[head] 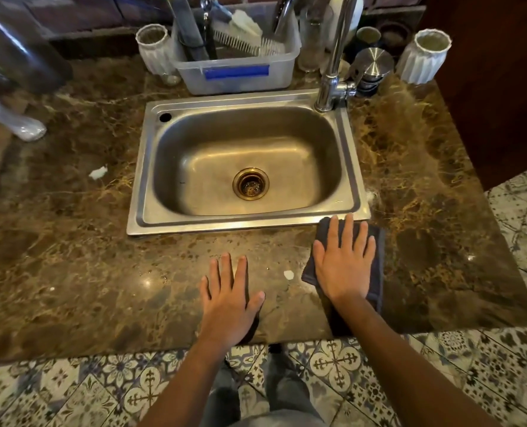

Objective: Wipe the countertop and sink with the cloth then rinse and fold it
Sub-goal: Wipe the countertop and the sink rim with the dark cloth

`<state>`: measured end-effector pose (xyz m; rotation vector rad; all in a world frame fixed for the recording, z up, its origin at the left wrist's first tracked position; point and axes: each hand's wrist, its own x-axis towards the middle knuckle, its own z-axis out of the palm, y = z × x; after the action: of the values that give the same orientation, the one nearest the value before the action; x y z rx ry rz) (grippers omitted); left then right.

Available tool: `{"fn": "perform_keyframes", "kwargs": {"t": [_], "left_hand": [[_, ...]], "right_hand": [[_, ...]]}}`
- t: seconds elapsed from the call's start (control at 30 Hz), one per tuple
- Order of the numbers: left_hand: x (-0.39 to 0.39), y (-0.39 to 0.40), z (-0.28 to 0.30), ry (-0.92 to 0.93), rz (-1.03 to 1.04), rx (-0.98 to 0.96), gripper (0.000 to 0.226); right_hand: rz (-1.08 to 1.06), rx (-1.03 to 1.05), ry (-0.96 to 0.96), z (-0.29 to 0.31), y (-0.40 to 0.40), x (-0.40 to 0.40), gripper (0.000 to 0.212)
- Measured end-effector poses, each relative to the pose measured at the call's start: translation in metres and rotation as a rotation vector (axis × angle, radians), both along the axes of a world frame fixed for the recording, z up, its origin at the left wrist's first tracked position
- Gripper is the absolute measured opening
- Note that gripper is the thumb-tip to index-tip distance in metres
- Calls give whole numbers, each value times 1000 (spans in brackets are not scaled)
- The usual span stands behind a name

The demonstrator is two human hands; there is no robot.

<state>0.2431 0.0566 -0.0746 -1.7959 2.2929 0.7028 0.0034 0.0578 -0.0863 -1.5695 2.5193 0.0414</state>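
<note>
Right hand [343,260] flat on dark grey cloth [376,266], fingers spread, pressing it to brown marble countertop [102,272] near steel sink's [243,223] near-right corner. Cloth long axis near-to-far. Left hand [229,298] flat, fingers apart, on bare counter left of cloth.

The right hand [345,260] covers most of the dark cloth [377,266], hiding its middle. At twelve o'clock the faucet [337,47] and the utensils in the plastic bin [240,78] are cut off by the top edge. At nine o'clock, blurred pale shapes [25,127] defy naming.
</note>
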Motion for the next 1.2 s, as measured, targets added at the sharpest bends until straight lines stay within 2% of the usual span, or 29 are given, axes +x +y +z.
{"fn": "perform_keyframes", "kwargs": {"t": [0.13,0.27,0.43,0.6,0.83,0.97,1.03,1.2], "left_hand": [[11,-3,15,109,80,-49,69],[43,-3,12,65,87,-114,70],[64,-9,3,7,48,-115,76],[69,-10,-2,-1,12,-114,77],[93,-13,5,-29,12,-179,76],[119,-13,4,-29,34,-206,83],[127,-16,5,-32,31,-204,82],[153,-21,3,-30,51,-207,81]], "right_hand": [[203,5,-50,4,-3,45,66],[190,-17,-111,6,2,100,63],[430,12,-122,5,52,116,59],[152,78,-74,11,89,50,60],[257,123,67,9,41,16,65],[4,74,34,6,-3,57,67],[-53,44,1,9,-21,90,68],[199,0,-111,12,-40,200,65]]}}
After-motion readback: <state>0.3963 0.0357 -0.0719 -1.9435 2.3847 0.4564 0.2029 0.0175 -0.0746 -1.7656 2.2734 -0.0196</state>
